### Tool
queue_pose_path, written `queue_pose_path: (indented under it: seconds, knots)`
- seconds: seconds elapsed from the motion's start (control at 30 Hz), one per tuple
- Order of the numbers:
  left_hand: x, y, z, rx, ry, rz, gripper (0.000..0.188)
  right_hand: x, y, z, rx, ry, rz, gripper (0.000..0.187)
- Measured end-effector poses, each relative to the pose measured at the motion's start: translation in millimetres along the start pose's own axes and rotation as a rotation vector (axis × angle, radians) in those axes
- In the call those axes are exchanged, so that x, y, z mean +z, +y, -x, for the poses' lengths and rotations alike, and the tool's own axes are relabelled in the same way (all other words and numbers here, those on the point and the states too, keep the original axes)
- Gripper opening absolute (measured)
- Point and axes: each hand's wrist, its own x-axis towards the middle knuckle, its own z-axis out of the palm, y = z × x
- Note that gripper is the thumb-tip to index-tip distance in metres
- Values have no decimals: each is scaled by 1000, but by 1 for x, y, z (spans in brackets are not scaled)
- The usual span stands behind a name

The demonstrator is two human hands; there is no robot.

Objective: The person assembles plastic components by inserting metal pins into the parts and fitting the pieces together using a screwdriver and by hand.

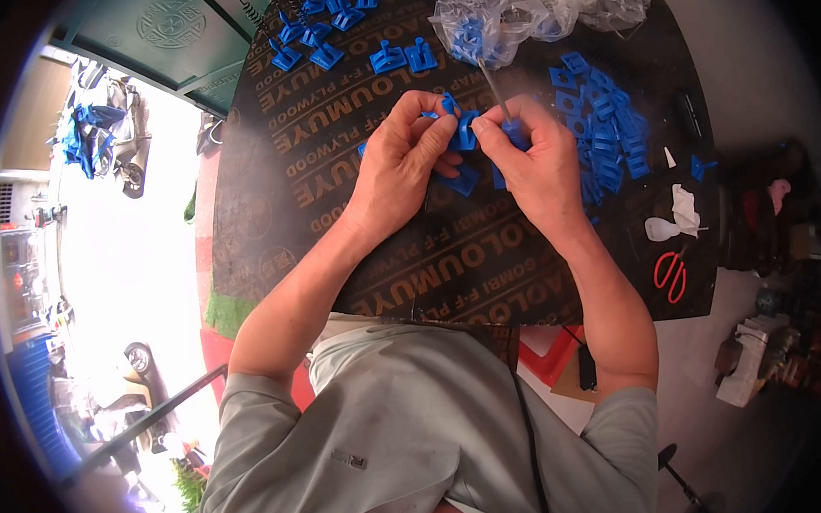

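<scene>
Over the dark plywood tabletop, my left hand is closed, its thumb and fingers pinching a small blue plastic part. My right hand meets it from the other side, thumb and fingertip against the same part. Tucked in that right hand is a screwdriver, its thin metal shaft pointing away from me and its blue handle partly covered by the fingers. Just below my fingers lies another blue piece on the board. How the pinched part is shaped is mostly hidden by my fingers.
Loose blue parts form a pile to the right. Several blue assemblies stand at the far left, and a clear plastic bag with blue parts lies at the back. Red-handled scissors and a white bottle sit near the right edge.
</scene>
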Motion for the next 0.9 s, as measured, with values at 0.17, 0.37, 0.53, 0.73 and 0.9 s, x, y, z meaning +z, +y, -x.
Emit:
queue_pose_path:
  seconds: [0.17, 0.37, 0.53, 0.73, 0.9]
  knots:
    - [5, 5, 3, 25, 16, -73, 25, 0, -1, 0, -194, 42, 130, 15]
    - [9, 13, 8, 99, 76, -328, 23, 0, -3, 1, -294, 48, 217, 15]
    - [7, 10, 8, 105, 59, -315, 22, -2, -5, 1, -290, 29, 213, 15]
    - [4, 10, 6, 119, 45, -342, 22, -3, -10, 4, -365, 57, 363, 20]
    - [6, 9, 4, 185, 69, -364, 21, 1, -8, 5, -500, 137, 521, 23]
